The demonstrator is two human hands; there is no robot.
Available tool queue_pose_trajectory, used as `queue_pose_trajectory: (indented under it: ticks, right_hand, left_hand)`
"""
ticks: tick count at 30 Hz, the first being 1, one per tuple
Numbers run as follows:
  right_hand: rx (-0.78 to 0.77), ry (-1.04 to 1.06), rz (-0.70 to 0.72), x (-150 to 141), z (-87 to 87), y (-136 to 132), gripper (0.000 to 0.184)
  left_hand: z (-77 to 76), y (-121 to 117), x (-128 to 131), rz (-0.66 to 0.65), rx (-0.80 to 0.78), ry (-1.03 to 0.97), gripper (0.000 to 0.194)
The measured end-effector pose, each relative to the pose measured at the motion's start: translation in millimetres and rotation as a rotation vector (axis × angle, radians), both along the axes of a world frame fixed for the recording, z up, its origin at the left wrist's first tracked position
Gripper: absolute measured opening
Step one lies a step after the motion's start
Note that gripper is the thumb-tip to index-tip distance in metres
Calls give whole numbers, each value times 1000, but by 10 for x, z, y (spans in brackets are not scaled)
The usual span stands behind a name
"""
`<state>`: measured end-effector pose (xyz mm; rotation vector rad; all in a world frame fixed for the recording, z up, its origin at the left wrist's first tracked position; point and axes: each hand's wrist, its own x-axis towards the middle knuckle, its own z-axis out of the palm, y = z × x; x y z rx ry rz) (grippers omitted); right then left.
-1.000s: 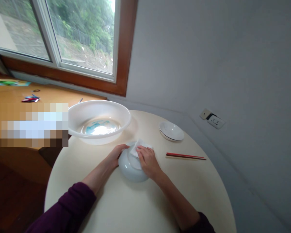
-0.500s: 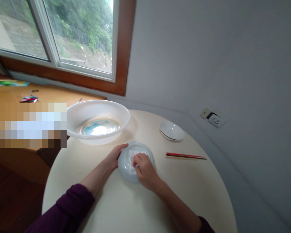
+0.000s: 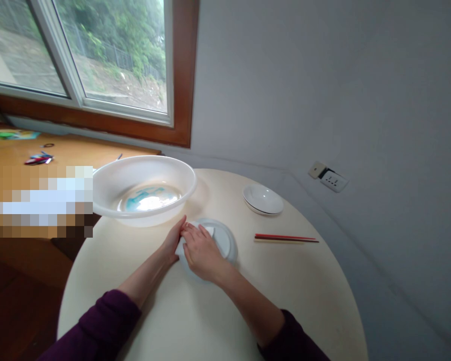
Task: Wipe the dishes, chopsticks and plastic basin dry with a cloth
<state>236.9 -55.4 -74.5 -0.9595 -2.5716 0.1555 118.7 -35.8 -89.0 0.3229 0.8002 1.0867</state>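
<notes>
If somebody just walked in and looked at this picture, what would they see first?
Probably the big see-through basin at the far left of the round table. Next might be the upside-down bowl in the middle, with the left grip at its side and the right grip over a tissue. The red chopstick stands out on the right.

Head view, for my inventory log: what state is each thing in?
Bowl: upside down, held by the left hand
Tissue: partly hidden under the right hand
Basin: upright, uncovered
White dishes: stacked, face up
Chopsticks: lying side by side
Socket: nothing plugged in
Window: cannot tell whether shut
</notes>
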Motion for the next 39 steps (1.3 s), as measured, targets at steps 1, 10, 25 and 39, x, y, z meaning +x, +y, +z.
queue_pose_trajectory:
  ticks: [1,10,25,39]
  right_hand:
    - [-1,-8,-16,-27,6,26,36]
    - [-17,28,-105,-78,13,146,37]
    - [-159,98,-309,121,119,309,36]
    - [-289,285,-424,698,-300,427,50]
  left_hand:
    - [1,-3,10,12,-17,-12,37]
    - [-78,32,116,224,71,3,34]
    - [-116,-28,226,267,270,354,42]
    - [-77,-54,211,228,188,436,44]
